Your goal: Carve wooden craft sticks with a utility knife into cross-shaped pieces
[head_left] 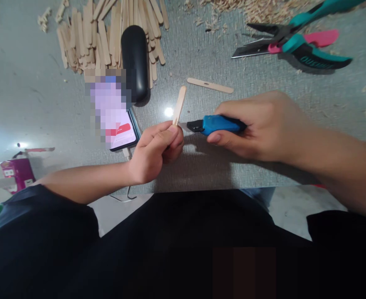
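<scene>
Pinched between the thumb and fingers of my left hand (159, 143) is a wooden craft stick (180, 101), its rounded end pointing up and away. A small mark or cut shows on the stick just above my thumb. My right hand (260, 126) is wrapped round a blue and black utility knife (218, 123). The knife's blade points left and reaches the stick beside my left fingertips; whether it touches the wood I cannot tell. Another craft stick (210, 85), with a small slot in its middle, lies on the table just beyond my hands.
Several craft sticks (106, 41) lie heaped at the back left, beside a black case (135, 64) and a phone (123, 128) with a cable. Teal-handled pliers (310, 54) rest over a pink cutter (321, 38) at right. Wood shavings (264, 10) cover the far edge.
</scene>
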`<state>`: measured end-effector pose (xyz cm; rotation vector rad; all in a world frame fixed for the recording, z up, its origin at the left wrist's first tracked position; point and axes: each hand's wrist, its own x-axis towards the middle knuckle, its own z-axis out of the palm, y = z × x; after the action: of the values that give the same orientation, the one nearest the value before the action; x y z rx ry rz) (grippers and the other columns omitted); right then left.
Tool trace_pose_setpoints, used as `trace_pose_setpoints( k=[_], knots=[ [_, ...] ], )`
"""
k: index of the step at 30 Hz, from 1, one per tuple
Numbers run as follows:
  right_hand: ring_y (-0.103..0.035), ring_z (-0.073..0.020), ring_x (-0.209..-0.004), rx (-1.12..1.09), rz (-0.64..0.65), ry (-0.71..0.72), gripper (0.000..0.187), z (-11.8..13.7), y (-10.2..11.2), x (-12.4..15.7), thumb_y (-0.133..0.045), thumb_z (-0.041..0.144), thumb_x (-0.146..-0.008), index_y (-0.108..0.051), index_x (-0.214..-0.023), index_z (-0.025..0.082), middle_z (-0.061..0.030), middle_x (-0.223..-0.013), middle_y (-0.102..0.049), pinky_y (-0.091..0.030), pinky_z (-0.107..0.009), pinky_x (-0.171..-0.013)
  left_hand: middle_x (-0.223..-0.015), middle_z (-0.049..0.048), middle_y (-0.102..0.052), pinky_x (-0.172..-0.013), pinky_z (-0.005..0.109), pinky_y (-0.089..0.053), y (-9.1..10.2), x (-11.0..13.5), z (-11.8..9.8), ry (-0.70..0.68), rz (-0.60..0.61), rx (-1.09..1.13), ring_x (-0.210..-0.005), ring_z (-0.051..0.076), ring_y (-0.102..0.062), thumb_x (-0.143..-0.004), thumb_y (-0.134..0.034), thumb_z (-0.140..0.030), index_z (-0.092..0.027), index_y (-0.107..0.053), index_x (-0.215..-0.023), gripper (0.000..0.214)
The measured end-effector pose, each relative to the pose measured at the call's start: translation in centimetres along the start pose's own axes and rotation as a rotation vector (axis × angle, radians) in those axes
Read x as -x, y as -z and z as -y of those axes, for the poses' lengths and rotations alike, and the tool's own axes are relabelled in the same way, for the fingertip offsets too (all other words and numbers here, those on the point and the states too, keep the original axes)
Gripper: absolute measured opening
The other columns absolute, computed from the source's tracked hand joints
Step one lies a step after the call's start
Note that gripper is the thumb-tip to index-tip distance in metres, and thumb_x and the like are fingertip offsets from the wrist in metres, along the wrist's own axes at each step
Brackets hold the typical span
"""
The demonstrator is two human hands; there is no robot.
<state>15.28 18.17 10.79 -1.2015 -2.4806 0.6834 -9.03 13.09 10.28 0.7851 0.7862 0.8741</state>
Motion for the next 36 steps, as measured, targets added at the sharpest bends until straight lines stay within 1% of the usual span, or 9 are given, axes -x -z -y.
trace_pose_setpoints(
  k=[4,8,14,18,21,25,30,33,36],
  knots=[
    [-0.040,-0.0161,-0.052,-0.096,0.049,0.055,0.077,-0.6,0.0,0.0,-0.033,0.097,-0.104,-0.046,-0.074,0.027,0.0026,-0.055,-0.044,-0.026,-0.036,-0.058,-0.054,-0.0072,-0.031,-0.047,0.024,-0.023,0.3,0.4,0.4,-0.072,-0.001,-0.083,-0.048,0.007,-0.027,-0.109,-0.068,-0.054,-0.022,-0.049,-0.066,0.057],
    [-0.040,-0.0153,-0.050,-0.190,0.120,0.081,0.075,-0.5,0.4,0.0,-0.036,0.093,-0.106,-0.047,-0.072,0.027,0.0041,-0.054,-0.043,-0.027,-0.036,-0.058,-0.059,-0.0040,-0.041,-0.054,0.025,-0.029,0.7,0.8,0.7,-0.158,0.044,-0.188,-0.055,0.009,-0.036,-0.116,-0.058,-0.048,-0.021,-0.053,-0.070,0.054],
    [-0.042,-0.0164,-0.051,-0.235,0.249,0.080,0.077,-0.4,0.8,-0.1,-0.035,0.095,-0.105,-0.043,-0.069,0.028,0.0028,-0.053,-0.046,-0.028,-0.036,-0.057,-0.064,-0.0033,-0.043,-0.057,0.027,-0.032,0.8,1.2,0.7,-0.189,0.094,-0.256,-0.057,0.009,-0.037,-0.119,-0.053,-0.048,-0.022,-0.048,-0.072,0.054],
    [-0.039,-0.0162,-0.048,-0.218,0.196,0.098,0.079,-0.7,0.2,0.2,-0.031,0.096,-0.104,-0.040,-0.066,0.028,0.0029,-0.051,-0.043,-0.025,-0.035,-0.055,-0.065,-0.0034,-0.043,-0.058,0.028,-0.033,0.8,1.3,0.8,-0.208,0.145,-0.257,-0.057,0.010,-0.037,-0.120,-0.052,-0.048,-0.023,-0.046,-0.073,0.053],
    [-0.038,-0.0163,-0.048,-0.180,0.192,0.102,0.079,-0.7,-0.2,0.5,-0.028,0.097,-0.103,-0.042,-0.068,0.028,0.0029,-0.052,-0.043,-0.023,-0.036,-0.057,-0.066,-0.0033,-0.044,-0.057,0.028,-0.033,1.0,1.4,0.9,-0.192,0.168,-0.237,-0.058,0.010,-0.038,-0.120,-0.051,-0.047,-0.023,-0.046,-0.075,0.052],
    [-0.039,-0.0172,-0.049,-0.128,0.154,0.089,0.080,-0.5,-0.6,0.8,-0.022,0.097,-0.104,-0.041,-0.070,0.028,0.0026,-0.053,-0.042,-0.023,-0.036,-0.058,-0.070,-0.0032,-0.045,-0.059,0.026,-0.035,1.3,1.5,1.5,-0.208,0.216,-0.202,-0.060,0.010,-0.038,-0.121,-0.049,-0.042,-0.023,-0.048,-0.079,0.047],
    [-0.036,-0.0174,-0.048,-0.077,0.130,0.129,0.078,-1.1,-1.3,0.8,-0.026,0.098,-0.102,-0.042,-0.072,0.028,0.0025,-0.053,-0.041,-0.021,-0.034,-0.056,-0.070,-0.0038,-0.046,-0.057,0.025,-0.037,1.3,1.6,2.2,-0.176,0.192,-0.184,-0.058,0.009,-0.037,-0.120,-0.051,-0.051,-0.023,-0.050,-0.081,0.048],
    [-0.035,-0.0178,-0.048,-0.042,0.125,0.115,0.079,-1.0,-1.2,0.6,-0.020,0.099,-0.101,-0.041,-0.073,0.028,0.0020,-0.052,-0.040,-0.020,-0.034,-0.055,-0.069,-0.0049,-0.043,-0.055,0.023,-0.035,1.2,1.6,2.1,-0.234,0.193,-0.195,-0.057,0.008,-0.036,-0.122,-0.050,-0.043,-0.023,-0.047,-0.081,0.046],
    [-0.036,-0.0181,-0.050,0.005,0.179,0.075,0.085,-0.3,-0.6,0.2,-0.010,0.101,-0.099,-0.046,-0.076,0.028,0.0003,-0.055,-0.044,-0.022,-0.034,-0.055,-0.067,-0.0055,-0.041,-0.054,0.020,-0.036,1.0,1.3,1.8,-0.281,0.172,-0.242,-0.056,0.007,-0.038,-0.122,-0.051,-0.040,-0.023,-0.045,-0.078,0.048]
  ],
)
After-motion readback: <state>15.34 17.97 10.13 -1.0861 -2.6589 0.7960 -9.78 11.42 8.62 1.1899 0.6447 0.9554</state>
